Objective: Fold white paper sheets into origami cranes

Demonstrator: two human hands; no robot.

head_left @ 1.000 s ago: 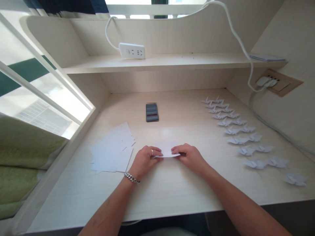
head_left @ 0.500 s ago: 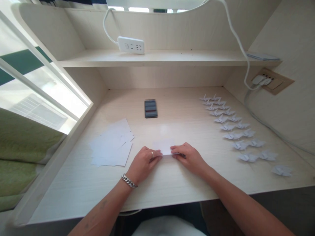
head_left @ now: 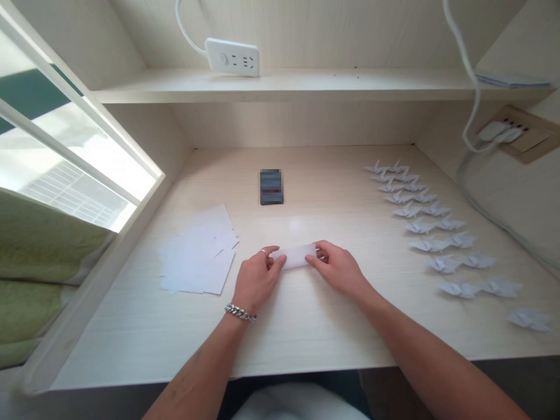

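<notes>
A folded strip of white paper (head_left: 297,255) lies near the middle of the pale wooden desk (head_left: 306,326). My left hand (head_left: 256,279), with a ring and a metal bracelet, pinches the strip's left end. My right hand (head_left: 339,269) pinches its right end. Both hands rest low on the desk, fingers closed on the paper.
A loose pile of white sheets (head_left: 196,254) lies to the left. Several folded paper cranes (head_left: 431,224) stand in two rows on the right. A dark phone (head_left: 271,186) lies further back. A power strip (head_left: 231,56) sits on the shelf, its cable running to a wall socket (head_left: 516,135).
The paper, a wider sheet a second ago, is now a narrow folded strip. Both hands have shifted slightly away from me to grip its ends. The camera tilted down.
</notes>
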